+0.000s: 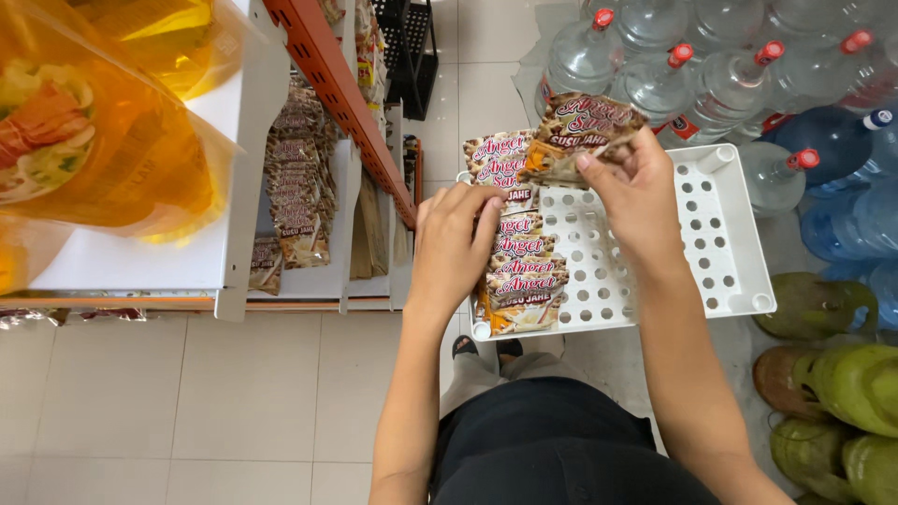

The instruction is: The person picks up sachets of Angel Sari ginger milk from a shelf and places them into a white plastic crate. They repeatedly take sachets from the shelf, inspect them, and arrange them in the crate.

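Brown-and-white sachets fill our view: our left hand (456,245) presses flat on a strip of sachets (517,271) lying along the left edge of a white perforated tray (720,243), its grip spread wide over them rather than closed. Our right hand (638,201) pinches the strip's far end (580,131) and lifts it above the tray, grip narrow and holding that sachet. We judge the work only partly done, since most of the tray is bare while the shelf (234,140) at left already carries a hanging stack of similar sachets (297,178). Yellow oil pouches (103,131) sit on the shelf top. Clear water jugs (711,84) crowd the far right, with green gas canisters (842,393) near right.
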